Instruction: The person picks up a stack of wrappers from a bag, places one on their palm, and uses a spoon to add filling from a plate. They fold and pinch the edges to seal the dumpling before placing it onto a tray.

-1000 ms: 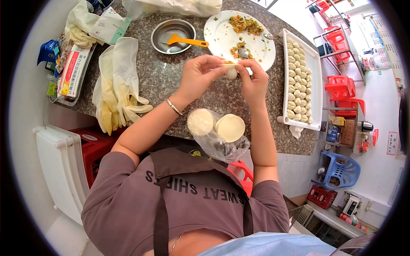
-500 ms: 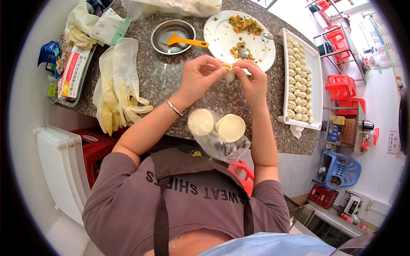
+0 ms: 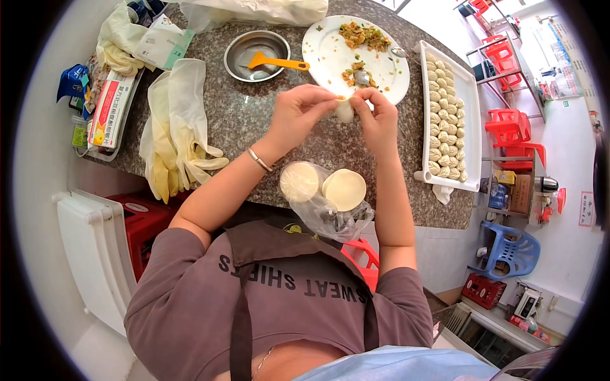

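Between both hands, just in front of the white plate (image 3: 321,54), is a small filled dumpling (image 3: 344,110), pale, with a bit of orange filling at its top. My left hand (image 3: 301,114) pinches its left edge with thumb and fingers. On the other edge, my right hand (image 3: 377,120) pinches the wrapper. Chopped filling (image 3: 365,37) and spoons lie on the plate. Two stacks of round wrappers (image 3: 344,190) sit in a clear plastic bag near the table's front edge. Rows of pleated dumplings (image 3: 443,120) fill a white tray (image 3: 470,140) on the right.
A metal bowl (image 3: 236,56) holds an orange-handled scraper (image 3: 279,61). Pale rubber gloves (image 3: 175,127) hang over the table's left front edge. Further left are a tissue pack (image 3: 164,41) and a white-red box (image 3: 113,111). Red stools and a blue chair (image 3: 511,251) stand beyond the tray.
The dumpling's wrapper now hangs more visibly between my hands, with its top edge turned slightly. Both hands have shifted only a little.
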A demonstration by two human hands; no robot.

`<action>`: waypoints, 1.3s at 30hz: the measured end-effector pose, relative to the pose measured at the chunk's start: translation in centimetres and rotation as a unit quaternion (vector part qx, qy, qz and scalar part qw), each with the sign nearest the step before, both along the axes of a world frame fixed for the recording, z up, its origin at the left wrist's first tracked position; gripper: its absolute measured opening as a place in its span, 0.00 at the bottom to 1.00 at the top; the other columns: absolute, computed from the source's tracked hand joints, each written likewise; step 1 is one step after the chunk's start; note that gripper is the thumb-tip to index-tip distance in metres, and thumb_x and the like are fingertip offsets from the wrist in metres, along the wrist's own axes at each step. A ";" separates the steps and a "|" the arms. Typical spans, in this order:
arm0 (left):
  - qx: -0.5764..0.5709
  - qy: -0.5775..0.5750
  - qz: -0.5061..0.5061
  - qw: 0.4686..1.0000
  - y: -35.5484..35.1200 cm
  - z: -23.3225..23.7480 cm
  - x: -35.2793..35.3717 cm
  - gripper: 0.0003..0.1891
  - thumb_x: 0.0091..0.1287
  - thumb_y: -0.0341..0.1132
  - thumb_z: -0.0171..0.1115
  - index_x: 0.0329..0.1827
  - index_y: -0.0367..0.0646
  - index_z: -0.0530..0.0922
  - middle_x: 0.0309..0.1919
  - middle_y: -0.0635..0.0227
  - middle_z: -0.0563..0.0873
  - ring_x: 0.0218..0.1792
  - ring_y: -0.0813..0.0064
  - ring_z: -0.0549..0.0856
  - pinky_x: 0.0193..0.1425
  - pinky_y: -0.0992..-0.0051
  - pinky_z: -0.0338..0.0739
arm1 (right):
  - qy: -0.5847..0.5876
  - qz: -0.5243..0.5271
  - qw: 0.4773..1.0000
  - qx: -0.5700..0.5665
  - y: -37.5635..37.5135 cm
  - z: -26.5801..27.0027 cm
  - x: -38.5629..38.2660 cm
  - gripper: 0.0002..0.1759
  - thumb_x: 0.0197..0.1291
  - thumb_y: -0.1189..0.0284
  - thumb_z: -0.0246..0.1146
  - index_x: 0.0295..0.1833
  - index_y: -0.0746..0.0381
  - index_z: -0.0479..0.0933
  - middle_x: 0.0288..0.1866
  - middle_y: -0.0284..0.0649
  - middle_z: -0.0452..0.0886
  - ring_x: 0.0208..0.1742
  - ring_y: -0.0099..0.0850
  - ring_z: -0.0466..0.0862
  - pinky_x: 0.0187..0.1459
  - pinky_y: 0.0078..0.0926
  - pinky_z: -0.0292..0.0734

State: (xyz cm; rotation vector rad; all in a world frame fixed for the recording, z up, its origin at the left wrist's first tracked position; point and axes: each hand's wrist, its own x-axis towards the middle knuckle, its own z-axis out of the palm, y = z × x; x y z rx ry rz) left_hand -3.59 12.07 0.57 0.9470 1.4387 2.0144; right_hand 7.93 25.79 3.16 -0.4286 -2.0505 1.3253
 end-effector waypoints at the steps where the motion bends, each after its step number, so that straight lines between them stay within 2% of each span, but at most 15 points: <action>1: 0.000 0.000 0.000 1.000 -0.1 0.0 0.0 0.06 0.63 0.25 0.67 0.42 0.36 0.86 0.41 0.64 0.87 0.41 0.78 0.87 0.45 0.79 0.84 | -0.025 0.022 0.999 0.000 0.1 0.5 0.1 0.05 0.60 0.76 0.65 0.36 0.68 0.78 0.34 0.39 0.82 0.38 0.30 0.81 0.44 0.25 0.74; 5: -0.004 0.039 -0.017 0.999 -0.4 0.2 0.1 0.07 0.65 0.23 0.65 0.44 0.34 0.85 0.45 0.62 0.87 0.44 0.78 0.85 0.48 0.80 0.82 | -0.037 0.065 0.997 0.033 0.1 0.9 0.1 0.05 0.59 0.76 0.65 0.36 0.67 0.78 0.34 0.38 0.82 0.39 0.29 0.80 0.45 0.25 0.74; 9: 0.003 0.040 -0.003 0.999 -0.2 -0.1 0.2 0.07 0.64 0.24 0.66 0.44 0.34 0.85 0.45 0.62 0.87 0.43 0.78 0.85 0.48 0.80 0.82 | -0.023 0.028 0.999 0.024 -0.6 0.6 -0.1 0.04 0.58 0.77 0.66 0.35 0.67 0.79 0.34 0.39 0.82 0.39 0.31 0.81 0.45 0.26 0.74; 11: 0.007 0.012 0.008 1.000 -0.1 0.2 0.4 0.06 0.63 0.25 0.67 0.42 0.35 0.85 0.43 0.63 0.87 0.42 0.78 0.86 0.47 0.80 0.83 | -0.005 0.012 0.995 0.096 -0.9 0.9 -0.3 0.04 0.57 0.77 0.66 0.34 0.67 0.79 0.34 0.40 0.83 0.39 0.33 0.82 0.44 0.27 0.74; 12: 0.011 -0.018 0.021 1.000 -0.1 0.3 0.4 0.06 0.62 0.26 0.68 0.41 0.35 0.86 0.41 0.64 0.88 0.41 0.78 0.87 0.46 0.80 0.84 | -0.005 0.012 0.995 0.096 -0.9 1.0 -0.3 0.04 0.57 0.77 0.66 0.34 0.67 0.79 0.34 0.40 0.83 0.39 0.33 0.82 0.44 0.27 0.74; 14: -0.002 0.008 0.017 1.000 -0.1 0.3 0.3 0.06 0.63 0.27 0.68 0.40 0.35 0.86 0.41 0.65 0.88 0.41 0.78 0.87 0.45 0.80 0.84 | -0.023 0.028 0.992 0.124 -0.9 1.1 -0.2 0.04 0.57 0.77 0.66 0.35 0.67 0.80 0.34 0.42 0.83 0.39 0.34 0.83 0.44 0.27 0.75; 16: -0.016 0.033 0.011 0.999 0.0 0.2 0.1 0.06 0.63 0.27 0.68 0.40 0.35 0.85 0.40 0.65 0.87 0.41 0.79 0.87 0.45 0.80 0.84 | -0.011 0.008 0.994 0.110 -0.9 0.7 -0.3 0.04 0.57 0.77 0.66 0.35 0.67 0.80 0.34 0.42 0.83 0.39 0.34 0.82 0.44 0.27 0.75; 21: -0.018 -0.009 -0.036 0.999 0.0 -0.3 -0.2 0.07 0.66 0.25 0.65 0.45 0.34 0.84 0.44 0.65 0.85 0.43 0.81 0.83 0.47 0.82 0.80 | 0.001 -0.020 0.999 0.041 -0.7 0.1 -0.2 0.04 0.58 0.76 0.65 0.35 0.67 0.79 0.33 0.41 0.82 0.38 0.33 0.82 0.44 0.26 0.74; 23: -0.018 0.014 -0.042 0.999 -0.1 -0.2 -0.3 0.07 0.66 0.25 0.65 0.44 0.34 0.84 0.44 0.65 0.85 0.43 0.81 0.83 0.47 0.82 0.79 | -0.059 0.024 0.998 -0.010 -0.2 0.4 0.1 0.05 0.58 0.76 0.65 0.35 0.67 0.79 0.34 0.40 0.82 0.38 0.33 0.81 0.44 0.27 0.74; 25: -0.018 0.037 -0.048 0.998 -0.3 0.0 -0.2 0.07 0.66 0.24 0.65 0.44 0.33 0.84 0.44 0.66 0.84 0.43 0.81 0.83 0.47 0.82 0.79 | -0.056 0.040 0.997 0.026 -0.2 1.0 0.1 0.05 0.58 0.76 0.65 0.35 0.67 0.79 0.34 0.40 0.82 0.38 0.33 0.80 0.44 0.27 0.74; 26: -0.018 0.030 -0.051 0.998 -0.3 0.2 -0.1 0.06 0.66 0.24 0.65 0.44 0.34 0.85 0.44 0.65 0.85 0.43 0.81 0.83 0.47 0.82 0.79 | -0.052 0.056 0.995 0.063 -0.2 1.2 0.0 0.05 0.58 0.76 0.65 0.36 0.67 0.78 0.35 0.40 0.82 0.38 0.33 0.80 0.44 0.28 0.74; 30: -0.003 0.009 -0.037 0.999 0.0 -0.1 0.0 0.06 0.63 0.26 0.68 0.41 0.35 0.85 0.40 0.67 0.86 0.41 0.78 0.86 0.45 0.79 0.83 | -0.037 0.048 0.995 0.075 -0.5 0.8 -0.1 0.04 0.57 0.76 0.66 0.35 0.66 0.79 0.34 0.40 0.82 0.38 0.34 0.80 0.44 0.29 0.74; 37: -0.006 -0.035 -0.046 0.998 0.1 -0.6 -0.1 0.07 0.64 0.27 0.67 0.43 0.35 0.82 0.39 0.66 0.88 0.41 0.78 0.87 0.46 0.80 0.82 | -0.022 0.031 0.992 0.118 -1.1 1.1 -0.3 0.04 0.57 0.77 0.65 0.35 0.67 0.79 0.33 0.40 0.82 0.37 0.34 0.81 0.43 0.29 0.74; 39: 0.007 -0.108 -0.054 0.993 0.2 -0.3 0.1 0.07 0.64 0.27 0.67 0.44 0.35 0.82 0.39 0.65 0.88 0.41 0.78 0.87 0.46 0.80 0.83 | -0.005 0.014 0.993 0.119 -1.0 0.7 -0.3 0.03 0.58 0.77 0.65 0.35 0.66 0.79 0.33 0.41 0.82 0.37 0.34 0.81 0.43 0.29 0.74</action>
